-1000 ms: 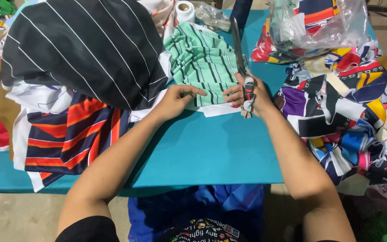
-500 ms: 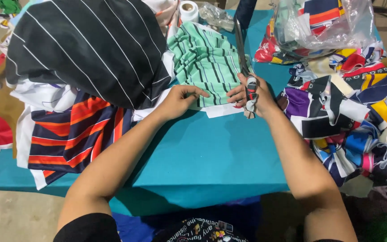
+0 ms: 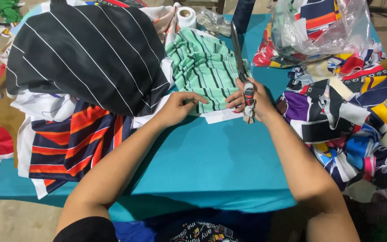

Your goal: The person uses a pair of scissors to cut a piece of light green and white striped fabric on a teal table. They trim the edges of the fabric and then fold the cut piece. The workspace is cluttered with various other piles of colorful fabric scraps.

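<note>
Left hand [image 3: 175,107] presses flat on green striped fabric [image 3: 204,71]; right hand [image 3: 251,101] grips scissors [image 3: 240,58] at its edge.

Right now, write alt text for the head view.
The right hand grips large scissors over green striped fabric, which the left hand presses onto a teal table. Striped cloth piles sit left, colourful scraps right.
</note>
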